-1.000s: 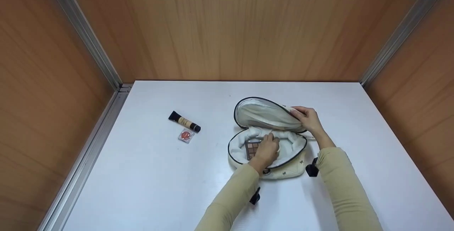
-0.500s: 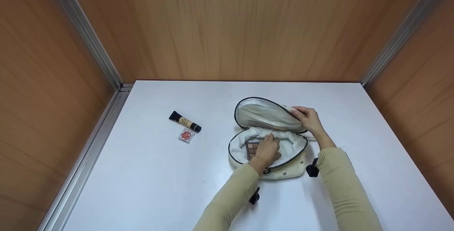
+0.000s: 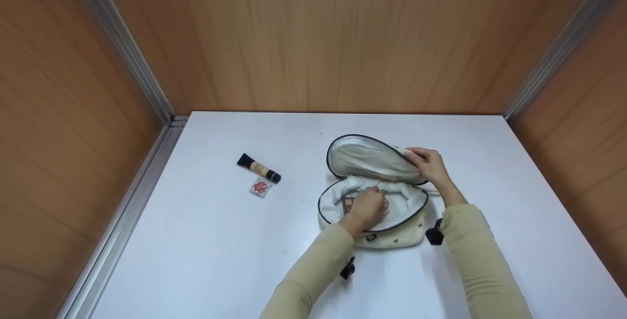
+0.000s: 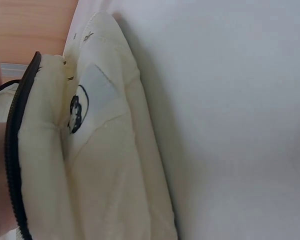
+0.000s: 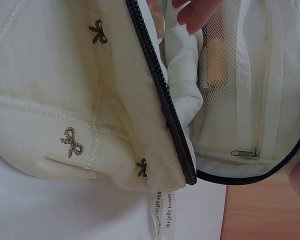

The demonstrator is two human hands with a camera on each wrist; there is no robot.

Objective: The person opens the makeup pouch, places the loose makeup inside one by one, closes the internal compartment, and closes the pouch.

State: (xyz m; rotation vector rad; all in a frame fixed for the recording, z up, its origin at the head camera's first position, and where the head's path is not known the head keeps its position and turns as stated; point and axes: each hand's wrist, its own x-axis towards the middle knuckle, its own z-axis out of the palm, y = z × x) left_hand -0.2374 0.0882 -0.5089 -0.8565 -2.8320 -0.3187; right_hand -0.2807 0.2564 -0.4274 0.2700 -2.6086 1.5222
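Note:
A cream cosmetic bag (image 3: 399, 239) with a dark zip lies unzipped, its lid (image 3: 360, 155) raised at the back. My right hand (image 3: 428, 164) holds the lid's right edge, thumb on the inner side. My left hand (image 3: 368, 207) reaches down into the bag, fingers bent; whether they grip anything is hidden. Beside it, an eyeshadow palette (image 3: 348, 205) lies partly covered in the bag. In the right wrist view, the left hand's fingertips (image 5: 197, 15) are near the mesh pocket (image 5: 222, 110), behind which an orange-beige item (image 5: 217, 62) shows. The left wrist view shows mainly the bag's front (image 4: 110, 170).
On the white table (image 3: 205, 250), left of the bag, lie a black and beige squeeze tube (image 3: 259, 168) and a small clear packet (image 3: 261, 187) with something red inside. Wooden panels (image 3: 313, 39) stand behind and at both sides. A printed ribbon tag (image 5: 162, 215) hangs from the bag.
My left hand has shifted slightly left inside the bag and now covers more of the palette. The right hand keeps its hold on the lid. The head view has shifted a little.

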